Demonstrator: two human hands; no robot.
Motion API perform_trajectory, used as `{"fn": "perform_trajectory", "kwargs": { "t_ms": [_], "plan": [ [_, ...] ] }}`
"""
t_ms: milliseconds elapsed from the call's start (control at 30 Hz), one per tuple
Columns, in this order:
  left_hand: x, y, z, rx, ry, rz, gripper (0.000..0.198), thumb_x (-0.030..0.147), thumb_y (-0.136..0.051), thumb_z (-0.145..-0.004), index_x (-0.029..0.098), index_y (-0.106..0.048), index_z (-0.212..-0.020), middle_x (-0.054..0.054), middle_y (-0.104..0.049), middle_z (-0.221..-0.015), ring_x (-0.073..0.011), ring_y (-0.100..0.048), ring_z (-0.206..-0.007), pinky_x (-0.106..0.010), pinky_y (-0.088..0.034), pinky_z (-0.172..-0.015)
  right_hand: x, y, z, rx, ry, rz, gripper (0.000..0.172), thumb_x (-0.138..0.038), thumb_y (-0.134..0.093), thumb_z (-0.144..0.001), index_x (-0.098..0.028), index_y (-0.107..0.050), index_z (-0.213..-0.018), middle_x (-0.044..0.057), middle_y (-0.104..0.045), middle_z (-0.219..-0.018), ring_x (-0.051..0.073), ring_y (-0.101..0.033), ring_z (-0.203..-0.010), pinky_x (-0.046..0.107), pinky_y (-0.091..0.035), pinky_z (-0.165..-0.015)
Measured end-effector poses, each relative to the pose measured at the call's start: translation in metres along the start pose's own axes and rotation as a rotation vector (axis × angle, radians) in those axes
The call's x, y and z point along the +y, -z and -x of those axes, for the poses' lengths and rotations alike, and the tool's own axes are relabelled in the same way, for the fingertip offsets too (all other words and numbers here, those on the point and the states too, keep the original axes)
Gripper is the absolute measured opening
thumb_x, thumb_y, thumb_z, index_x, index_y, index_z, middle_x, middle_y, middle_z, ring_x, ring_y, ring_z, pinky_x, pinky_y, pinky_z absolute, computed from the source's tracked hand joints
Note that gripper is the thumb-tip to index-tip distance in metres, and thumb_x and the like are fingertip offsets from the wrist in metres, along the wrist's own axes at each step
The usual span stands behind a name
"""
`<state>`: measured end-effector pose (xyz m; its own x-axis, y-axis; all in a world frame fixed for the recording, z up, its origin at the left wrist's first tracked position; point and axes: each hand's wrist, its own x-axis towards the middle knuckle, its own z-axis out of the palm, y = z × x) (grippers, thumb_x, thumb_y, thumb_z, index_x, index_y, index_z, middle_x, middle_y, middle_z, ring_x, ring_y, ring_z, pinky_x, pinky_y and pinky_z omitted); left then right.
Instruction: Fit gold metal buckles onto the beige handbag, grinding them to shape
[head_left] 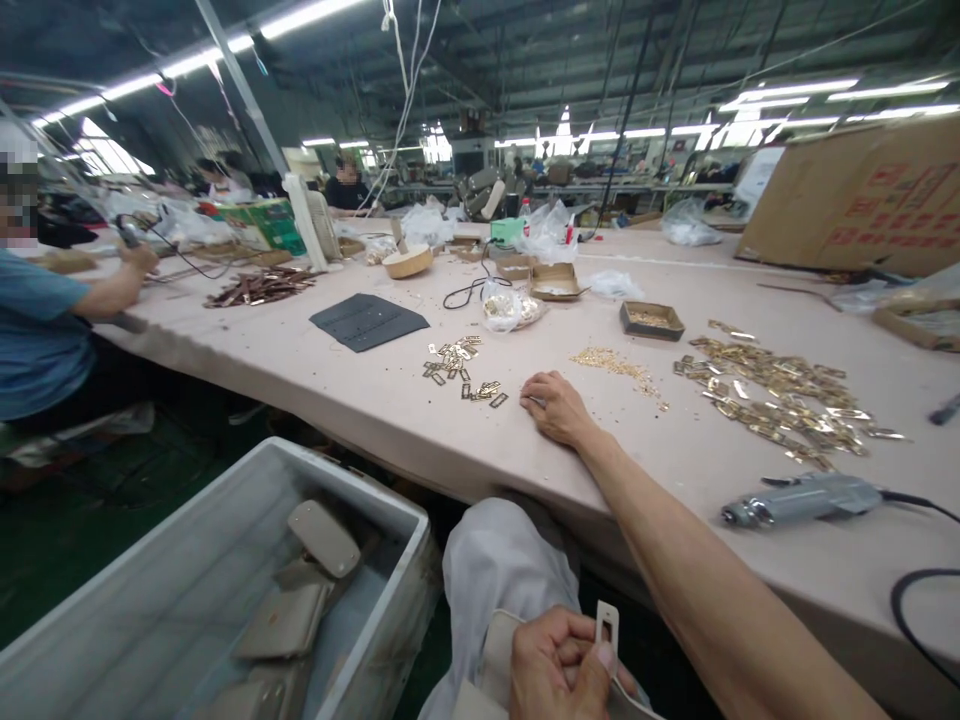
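My left hand (pixel 559 665) is low in front of my lap. Its thumb and fingers pinch a beige strap tab (pixel 609 622) with a rectangular slot near its end; more beige bag material (pixel 499 655) shows behind the hand. My right hand (pixel 555 408) rests on the table with curled fingers drawn together at the tabletop. Whether anything small is between those fingertips cannot be made out. Just left of it lie loose gold rectangular metal frames (pixel 484 392), with a further cluster (pixel 454 360) behind. Tiny gold pieces (pixel 611 365) are scattered to its right.
A grey electric screwdriver (pixel 802 500) lies at the right, near a large pile of gold hardware (pixel 787 390). Small boxes (pixel 651 320), a dark sheet (pixel 367 322) and a carton (pixel 855 200) are on the table. Beige bags (pixel 281 620) lie in a bin (pixel 409 530). A co-worker (pixel 45 320) sits left.
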<state>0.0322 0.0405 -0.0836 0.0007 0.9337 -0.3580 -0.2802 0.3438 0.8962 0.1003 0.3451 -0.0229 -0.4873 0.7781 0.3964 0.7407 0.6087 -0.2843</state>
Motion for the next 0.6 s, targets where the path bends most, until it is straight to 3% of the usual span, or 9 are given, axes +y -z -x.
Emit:
{"fn": "perform_trajectory", "kwargs": {
  "t_ms": [200, 433, 600],
  "plan": [
    [0.005, 0.002, 0.003, 0.038, -0.002, 0.010, 0.052, 0.061, -0.087, -0.070, 0.014, -0.069, -0.085, -0.013, -0.076, -0.066, -0.0160, -0.061, -0.046, -0.022, -0.044, -0.045, -0.013, 0.003, -0.007, -0.051, -0.040, 0.032, 0.034, -0.047, -0.064, -0.100, -0.035, -0.071, -0.130, 0.010, -0.063, -0.115, 0.029, -0.052, -0.108, 0.042, -0.042, -0.097],
    [0.014, 0.004, 0.007, 0.079, -0.060, 0.009, 0.048, 0.057, -0.087, -0.071, 0.014, -0.069, -0.080, -0.012, -0.074, -0.064, -0.0188, -0.066, -0.051, -0.022, -0.048, -0.048, -0.019, 0.009, -0.033, -0.213, -0.027, 0.011, 0.013, -0.037, -0.072, -0.094, -0.033, -0.079, -0.104, 0.007, -0.064, -0.107, 0.026, -0.056, -0.105, 0.036, -0.044, -0.091],
    [0.013, 0.001, 0.008, 0.118, -0.098, 0.050, 0.048, 0.057, -0.090, -0.067, 0.017, -0.066, -0.078, -0.011, -0.073, -0.060, -0.0208, -0.067, -0.053, -0.025, -0.050, -0.052, -0.028, 0.011, -0.054, -0.346, 0.009, 0.003, 0.014, -0.023, -0.077, -0.085, -0.029, -0.079, -0.098, 0.005, -0.067, -0.108, 0.022, -0.061, -0.099, 0.031, -0.046, -0.083]
  ]
}}
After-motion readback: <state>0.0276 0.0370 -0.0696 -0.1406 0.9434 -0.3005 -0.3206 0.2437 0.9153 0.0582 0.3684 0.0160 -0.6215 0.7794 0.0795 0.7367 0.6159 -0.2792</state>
